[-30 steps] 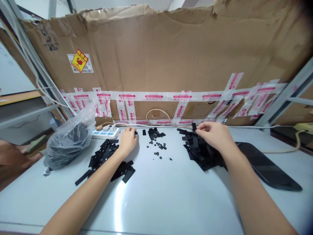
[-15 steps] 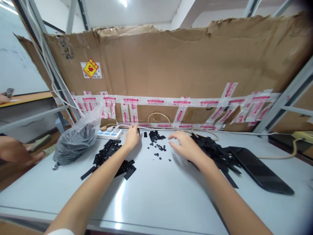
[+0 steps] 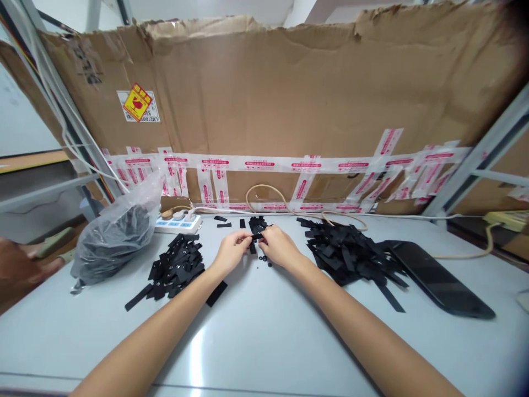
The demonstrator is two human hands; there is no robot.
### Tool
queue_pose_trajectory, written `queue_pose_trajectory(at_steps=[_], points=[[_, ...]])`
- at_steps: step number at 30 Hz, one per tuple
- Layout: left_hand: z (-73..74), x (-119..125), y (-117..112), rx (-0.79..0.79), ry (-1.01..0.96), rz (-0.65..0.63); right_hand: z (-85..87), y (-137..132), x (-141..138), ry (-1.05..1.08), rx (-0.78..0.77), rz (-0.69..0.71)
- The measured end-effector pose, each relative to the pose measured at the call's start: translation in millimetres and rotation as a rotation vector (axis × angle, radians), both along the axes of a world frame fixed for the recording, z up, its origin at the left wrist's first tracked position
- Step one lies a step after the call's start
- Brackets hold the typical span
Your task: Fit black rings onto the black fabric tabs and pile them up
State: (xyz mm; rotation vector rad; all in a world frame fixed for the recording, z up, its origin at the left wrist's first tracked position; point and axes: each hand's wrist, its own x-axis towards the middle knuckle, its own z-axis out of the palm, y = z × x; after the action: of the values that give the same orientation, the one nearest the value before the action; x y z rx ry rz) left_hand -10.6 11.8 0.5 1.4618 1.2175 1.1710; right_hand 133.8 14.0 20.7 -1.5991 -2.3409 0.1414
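Note:
My left hand (image 3: 232, 252) and my right hand (image 3: 280, 246) meet at the middle of the table, fingers closed. A short black strip (image 3: 257, 236) runs between their fingertips, pinched by both. Another strip (image 3: 253, 248) shows just below, partly hidden by the fingers. Small black round pieces (image 3: 265, 258) lie beneath my right hand, which covers some of them. Right behind my hands is a small heap of black strips (image 3: 257, 221). A few single strips (image 3: 224, 225) lie flat behind my left hand.
A pile of black strips with small rings (image 3: 176, 267) sits left, a larger strip pile (image 3: 349, 251) right. Beyond them are a clear plastic bag (image 3: 118, 237), a power strip (image 3: 179, 225) and a black tray-like object (image 3: 440, 281). Cardboard (image 3: 256, 99) stands behind; a cable (image 3: 285, 201) loops along it.
My hands have come together over the round pieces, with a black strip now between their fingers. More single strips lie at the back left. The camera view has tilted down slightly.

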Motion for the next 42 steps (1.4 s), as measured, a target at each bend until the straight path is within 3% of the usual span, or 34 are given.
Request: queue_pose_trajectory(at_steps=[4,8,16,20,24,27,31,42], points=[[4.0,4.0,-7.1,0.025,-0.139,-0.017,3.4,5.5,-4.1,0.028,-0.072,-0.043],[13.3,6.2,-14.6,-0.101,-0.300,0.006,3.4,15.5,-2.6,0.105,-0.188,0.002],[21.7,6.4,-23.2,-0.198,-0.413,0.142,-1.0,9.3,5.5,0.238,-0.198,0.059],[23.2,9.2,-27.3,-0.225,-0.447,0.131,4.0,-1.6,13.5,0.702,-0.275,0.060],[24.9,15.8,-34.0,-0.238,-0.512,0.113,6.0,-17.2,16.8,1.303,-0.508,-0.007],[24.8,21.2,-38.8,-0.210,-0.510,0.101,3.2,-28.2,9.2,1.571,-0.694,-0.078],[22.3,25.8,-41.4,-0.180,-0.571,0.071,-0.8,-35.5,-4.2,1.740,-0.824,-0.121],[14.7,30.2,-40.0,-0.115,-0.554,0.160,-5.6,-38.7,-7.4,1.864,-0.878,-0.201]])
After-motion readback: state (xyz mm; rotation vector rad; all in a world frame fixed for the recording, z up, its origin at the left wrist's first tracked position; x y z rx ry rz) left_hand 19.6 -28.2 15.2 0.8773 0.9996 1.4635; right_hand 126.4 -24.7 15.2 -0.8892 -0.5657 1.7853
